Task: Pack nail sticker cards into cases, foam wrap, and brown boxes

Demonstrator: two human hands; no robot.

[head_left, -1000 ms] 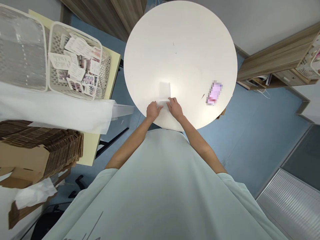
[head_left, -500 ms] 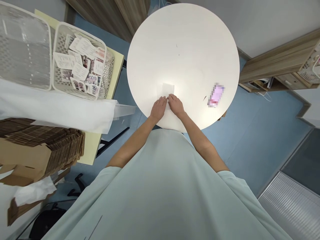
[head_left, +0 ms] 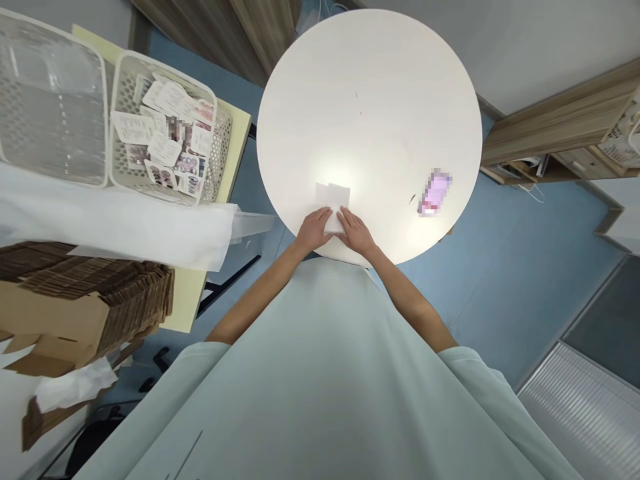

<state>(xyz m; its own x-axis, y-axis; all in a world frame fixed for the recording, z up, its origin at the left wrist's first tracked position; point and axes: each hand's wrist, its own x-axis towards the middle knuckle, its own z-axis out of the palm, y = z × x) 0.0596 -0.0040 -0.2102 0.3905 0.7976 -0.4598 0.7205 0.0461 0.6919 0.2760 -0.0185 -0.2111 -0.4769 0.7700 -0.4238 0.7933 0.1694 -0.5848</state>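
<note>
Two touching white sheet [head_left: 334,197]: left hand [head_left: 314,229], right hand [head_left: 356,230] | cards [head_left: 164,148]: print illegible

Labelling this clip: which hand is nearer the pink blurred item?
Right: the right hand is left of the pink blurred item; the left hand is farther left.

Round white bench [head_left: 385,73], reflecting light near its front edge, on a blue floor [head_left: 500,267]. Beyond the far-left edge, wood-grain panels [head_left: 220,37]; beyond the far-right, a grey wall [head_left: 545,40]; off the right edge, a wood-grain cabinet [head_left: 555,127]; off the left, a pale-yellow table [head_left: 186,307].
</note>
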